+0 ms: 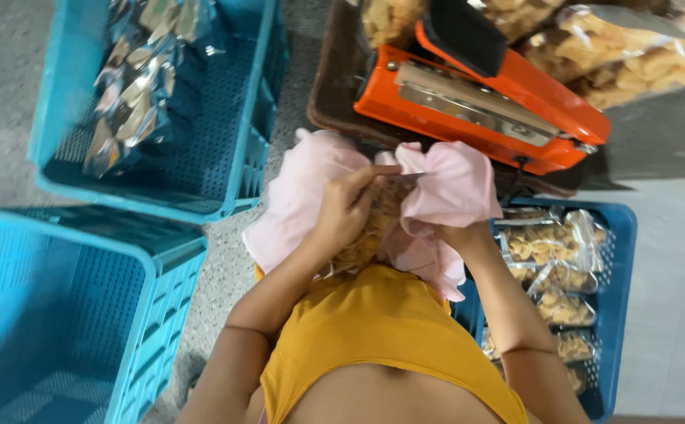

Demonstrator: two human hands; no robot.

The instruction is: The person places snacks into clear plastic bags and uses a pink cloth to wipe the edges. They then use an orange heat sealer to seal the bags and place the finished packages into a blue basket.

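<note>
My left hand [348, 206] pinches the top edge of a clear bag of pale fried snacks [368, 235] held in front of my chest. A pink cloth [303, 188] lies under and around the bag. A fold of this cloth covers most of my right hand [459, 234], which sits at the bag's right side; its fingers are hidden. Just beyond the hands, an orange heat sealer [507, 98] with a black handle stands on a dark table [335, 86].
A blue crate [225, 157] at top left holds shiny filled bags. Another blue crate [146, 267] stands at lower left. A third blue crate [617, 259] at right holds sealed snack bags [543, 243]. More snack bags [633, 63] lie behind the sealer.
</note>
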